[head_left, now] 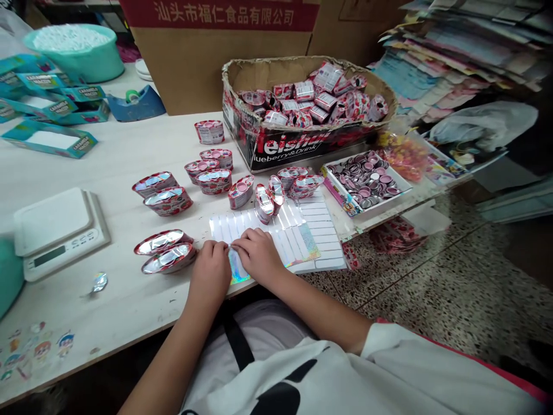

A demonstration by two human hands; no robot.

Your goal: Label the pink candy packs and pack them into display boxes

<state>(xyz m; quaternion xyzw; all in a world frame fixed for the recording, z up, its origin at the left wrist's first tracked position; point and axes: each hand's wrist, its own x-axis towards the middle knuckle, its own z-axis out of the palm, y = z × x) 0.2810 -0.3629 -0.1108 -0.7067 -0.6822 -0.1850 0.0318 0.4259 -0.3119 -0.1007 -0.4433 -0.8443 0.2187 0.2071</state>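
My left hand (210, 272) and my right hand (259, 255) meet at the fingertips over a shiny holographic sticker sheet (298, 242). Both are closed in a pinch; what lies between the fingers is too small to make out. Beneath it rests a white sheet of strip labels (326, 227). Just left of my left hand, two oval red-and-silver foil packs (168, 258) stand side by side, and another pair (168, 200) is behind them. Several more packs, such as one with a pink round piece on top (241, 192), stand beyond my hands.
A cut-down carton (276, 144) full of foil packs stands behind. At right, a white tray (404, 193) holds pink and silver round pieces near the table edge. A digital scale (54, 222), tape dispenser (136, 105), teal boxes (56, 141) and teal basin (93, 57) are at left.
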